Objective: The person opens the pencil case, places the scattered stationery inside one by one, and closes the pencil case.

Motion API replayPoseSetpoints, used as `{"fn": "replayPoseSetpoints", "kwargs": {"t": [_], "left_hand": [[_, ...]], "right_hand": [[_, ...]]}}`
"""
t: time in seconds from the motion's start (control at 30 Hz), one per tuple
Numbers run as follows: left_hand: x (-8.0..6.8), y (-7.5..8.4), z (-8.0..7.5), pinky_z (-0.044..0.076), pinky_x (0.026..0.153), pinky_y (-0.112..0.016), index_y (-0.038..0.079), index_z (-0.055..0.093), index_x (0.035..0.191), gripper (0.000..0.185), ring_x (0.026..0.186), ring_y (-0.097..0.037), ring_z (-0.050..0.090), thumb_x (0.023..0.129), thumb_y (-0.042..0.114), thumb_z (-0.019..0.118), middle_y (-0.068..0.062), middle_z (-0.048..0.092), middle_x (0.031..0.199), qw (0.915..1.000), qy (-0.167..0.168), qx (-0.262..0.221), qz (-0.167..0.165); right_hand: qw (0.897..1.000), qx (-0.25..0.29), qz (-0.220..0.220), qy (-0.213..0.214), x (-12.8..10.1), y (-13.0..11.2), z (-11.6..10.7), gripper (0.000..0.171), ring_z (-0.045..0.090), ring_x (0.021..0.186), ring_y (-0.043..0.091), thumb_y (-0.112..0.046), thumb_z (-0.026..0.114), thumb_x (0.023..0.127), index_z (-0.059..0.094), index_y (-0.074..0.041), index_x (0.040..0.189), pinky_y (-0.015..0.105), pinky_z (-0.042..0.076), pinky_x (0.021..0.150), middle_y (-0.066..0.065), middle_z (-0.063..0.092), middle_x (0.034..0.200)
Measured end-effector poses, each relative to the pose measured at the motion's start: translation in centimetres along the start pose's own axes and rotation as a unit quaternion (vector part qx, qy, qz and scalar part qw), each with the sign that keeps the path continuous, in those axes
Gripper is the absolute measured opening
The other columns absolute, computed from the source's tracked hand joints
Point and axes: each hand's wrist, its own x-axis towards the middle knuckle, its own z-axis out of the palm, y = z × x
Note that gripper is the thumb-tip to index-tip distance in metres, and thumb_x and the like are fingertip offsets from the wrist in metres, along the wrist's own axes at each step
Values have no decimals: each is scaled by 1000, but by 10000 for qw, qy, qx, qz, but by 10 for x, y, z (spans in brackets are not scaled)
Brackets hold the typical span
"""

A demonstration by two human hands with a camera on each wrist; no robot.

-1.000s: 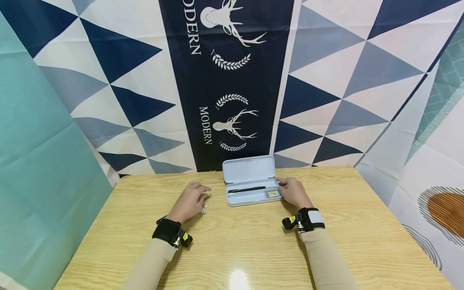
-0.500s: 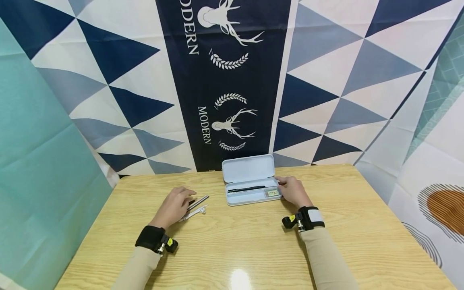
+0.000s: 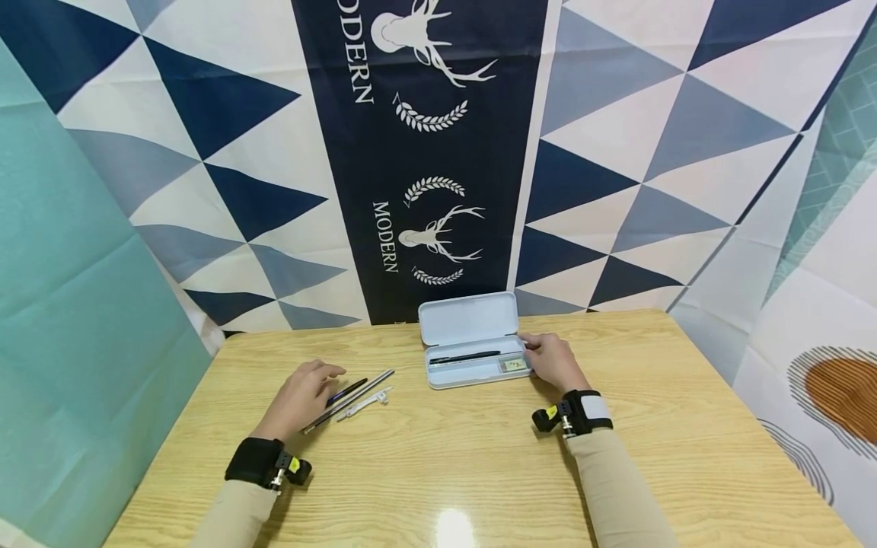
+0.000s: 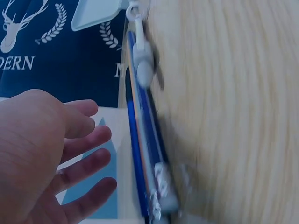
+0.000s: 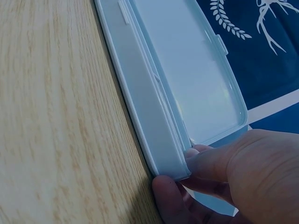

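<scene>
beige sleeves (image 3: 617,479) | black wrist straps (image 3: 252,461) | pale patch (image 3: 596,409) on right strap (image 3: 577,415) | small black cameras (image 3: 299,472), yellow marks (image 3: 294,464) | silver fittings (image 3: 277,479)

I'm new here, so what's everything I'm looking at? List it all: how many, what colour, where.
Pencil case: one, pale blue, open at table's back
Slim pen: one, black, inside the case
Small item: one, yellowish, case's right end; unidentifiable
Loose pen: one, blue and black, left of case
Thin sticks: count unclear, silvery, beside loose pen
Drawing compass: one, white, beside the sticks
Table: one, wood-toned, underneath
Patterned backdrop: one, blues and white, behind
Cloth: one, teal, left
Sheet: one, white, right
Wrist cameras: two, black, on the wrists
Sleeves: two, beige, forearms
Left hand: one, bare, beside loose pen
Right hand: one, bare, gripping case's right end
</scene>
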Motion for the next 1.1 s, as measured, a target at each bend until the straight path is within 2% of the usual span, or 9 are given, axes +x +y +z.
{"fn": "replayPoseSetpoints", "kwargs": {"t": [0.2,0.43,0.6,0.7,0.83,0.97,1.1], "left_hand": [[-8,-7,-13,61,84,-43,4,78,137,30,104,-29,74,110,3,67,-18,78,129,9996,-201,-162,-98],[-15,-13,-28,64,96,-52,3,74,143,33,114,-37,75,111,3,65,-18,76,129,9954,-621,-624,-373],[-17,-17,-34,61,89,-44,4,74,136,30,104,-28,72,108,0,66,-14,76,121,9908,-998,-821,-398],[-18,-19,-36,59,89,-42,3,72,135,32,101,-26,69,104,-3,69,-15,74,121,9863,-1264,-987,-381],[-20,-19,-35,59,96,-45,2,70,136,36,106,-29,68,101,-3,72,-16,72,122,9810,-1533,-1106,-441],[-20,-19,-34,60,96,-47,3,71,134,35,108,-29,69,100,-5,72,-15,73,120,9805,-1590,-1047,-494],[-19,-20,-32,58,91,-44,3,72,130,32,102,-26,67,99,-7,72,-13,73,116,9810,-1604,-997,-456]], "right_hand": [[9999,114,74,-23,0,1,2,45,64,67,15,-5,61,112,64,-4,157,27,54,63,37,72,138],[9998,146,94,-22,0,2,2,45,65,66,14,-5,60,112,64,-4,157,27,55,62,36,74,134],[9998,153,98,-14,0,3,2,45,65,66,14,-5,61,112,64,-4,157,26,55,62,35,76,128],[9998,169,99,-15,-1,3,1,45,65,65,14,-5,61,112,64,-4,157,25,55,61,35,76,129],[9998,186,78,-7,-2,2,1,45,65,66,14,-4,61,112,64,-3,157,24,54,60,36,75,130],[9998,209,67,-22,-2,1,0,45,66,67,14,-4,61,112,64,-3,157,24,55,61,36,76,128],[9997,223,26,-13,-2,1,0,44,66,67,14,-3,62,111,65,-2,156,24,56,62,37,76,129]]}}
